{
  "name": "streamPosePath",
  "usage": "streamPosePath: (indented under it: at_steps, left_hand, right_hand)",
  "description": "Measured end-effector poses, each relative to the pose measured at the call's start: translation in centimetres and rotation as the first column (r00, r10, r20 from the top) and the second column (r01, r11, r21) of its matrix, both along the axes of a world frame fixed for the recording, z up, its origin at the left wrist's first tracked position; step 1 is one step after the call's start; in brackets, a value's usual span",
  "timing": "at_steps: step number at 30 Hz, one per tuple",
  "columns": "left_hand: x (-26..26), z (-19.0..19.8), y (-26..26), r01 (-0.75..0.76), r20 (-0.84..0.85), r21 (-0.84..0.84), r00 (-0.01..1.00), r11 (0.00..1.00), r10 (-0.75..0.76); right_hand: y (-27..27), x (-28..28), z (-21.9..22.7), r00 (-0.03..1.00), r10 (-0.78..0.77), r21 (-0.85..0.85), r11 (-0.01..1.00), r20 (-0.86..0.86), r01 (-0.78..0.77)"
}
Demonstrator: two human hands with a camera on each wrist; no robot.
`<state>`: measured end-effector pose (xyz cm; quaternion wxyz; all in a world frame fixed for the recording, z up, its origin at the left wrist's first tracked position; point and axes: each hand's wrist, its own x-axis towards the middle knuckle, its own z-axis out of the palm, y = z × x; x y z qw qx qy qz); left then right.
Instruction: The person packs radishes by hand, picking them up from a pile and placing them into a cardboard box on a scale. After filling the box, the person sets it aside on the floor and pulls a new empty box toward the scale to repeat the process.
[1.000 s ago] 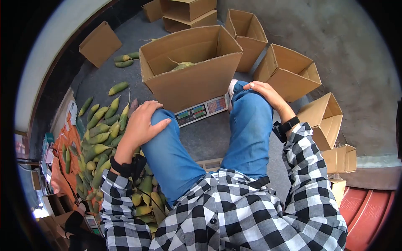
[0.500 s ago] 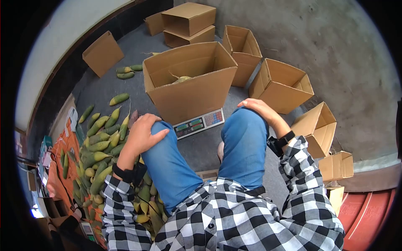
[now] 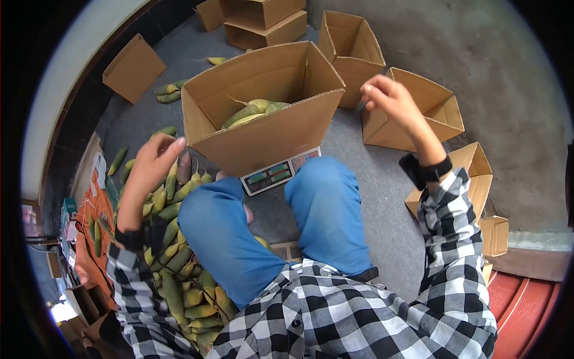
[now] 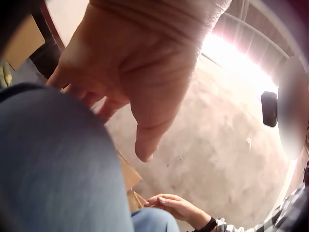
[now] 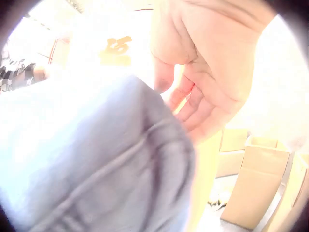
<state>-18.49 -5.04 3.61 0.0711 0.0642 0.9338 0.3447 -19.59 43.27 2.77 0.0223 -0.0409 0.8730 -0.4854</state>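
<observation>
In the head view a tall cardboard box stands on a white scale with green displays; several green radishes lie inside it. My left hand is raised at the box's left side, above the radish pile, its fingers loosely bent and holding nothing. To the right of the box my right hand hangs in the air, fingers loosely bent, empty. The left wrist view shows my left palm beside a blue trouser knee; the right wrist view shows my right palm near the knee.
Several open cardboard boxes stand along the right wall, and more boxes are stacked behind. One box sits alone at the back left near loose radishes. An orange sheet lies left of the pile.
Both hands have lifted off the knees, the left going leftward and up, the right up and outward. The knees have moved left in the view, and more radishes show inside the box.
</observation>
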Motion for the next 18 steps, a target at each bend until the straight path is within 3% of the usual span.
streamPosePath:
  at_steps: [1, 2, 4, 6, 8, 10, 12, 14, 16, 18]
  left_hand:
    - [-2.0, -0.3, -0.3, -0.020, 0.072, -0.113, 0.997, 0.993, 0.028]
    - [-3.8, -0.6, -0.5, -0.028, 0.142, -0.225, 0.988, 0.974, 0.061]
    - [-6.4, -2.1, -0.2, -0.053, 0.197, -0.214, 0.976, 0.975, 0.096]
    - [-8.5, -4.3, 0.1, -0.070, 0.249, -0.204, 0.961, 0.977, 0.121]
    - [-9.4, -6.6, -0.3, -0.161, 0.309, -0.032, 0.937, 0.986, 0.163]
    - [-10.8, -8.8, -2.2, -0.119, 0.392, 0.022, 0.914, 0.993, 0.101]
    - [-10.7, -9.2, -2.8, -0.106, 0.397, 0.056, 0.915, 0.993, 0.075]
    - [-9.5, -9.0, -2.5, -0.110, 0.361, 0.219, 0.932, 0.970, 0.024]
    - [-9.2, -8.7, -2.5, -0.130, 0.381, 0.188, 0.923, 0.974, 0.049]
    - [-8.8, -9.1, -2.7, -0.142, 0.370, 0.195, 0.927, 0.971, 0.061]
  right_hand:
    - [-0.1, -1.3, 0.3, 0.999, -0.048, 0.155, 0.987, -0.022, 0.051]
    - [-0.4, -2.6, 0.3, 0.998, -0.054, 0.155, 0.986, -0.015, 0.055]
    - [-1.3, -5.3, 0.0, 0.989, -0.016, 0.433, 0.898, -0.145, 0.078]
    - [-2.5, -7.9, -0.8, 0.998, -0.058, 0.564, 0.823, -0.029, 0.064]
    - [-3.3, -10.4, -1.6, 0.989, -0.052, 0.689, 0.723, 0.138, -0.058]
    - [-4.5, -11.8, -2.3, 0.971, -0.090, 0.748, 0.654, 0.223, -0.111]
    - [-4.8, -13.0, -3.6, 0.963, -0.079, 0.746, 0.650, 0.258, -0.146]
    - [-4.6, -13.7, -4.9, 0.966, -0.059, 0.718, 0.681, 0.252, -0.145]
    - [-4.6, -13.5, -4.4, 0.944, -0.105, 0.672, 0.727, 0.314, -0.143]
    - [-4.7, -13.1, -5.6, 0.962, -0.109, 0.661, 0.745, 0.250, -0.087]
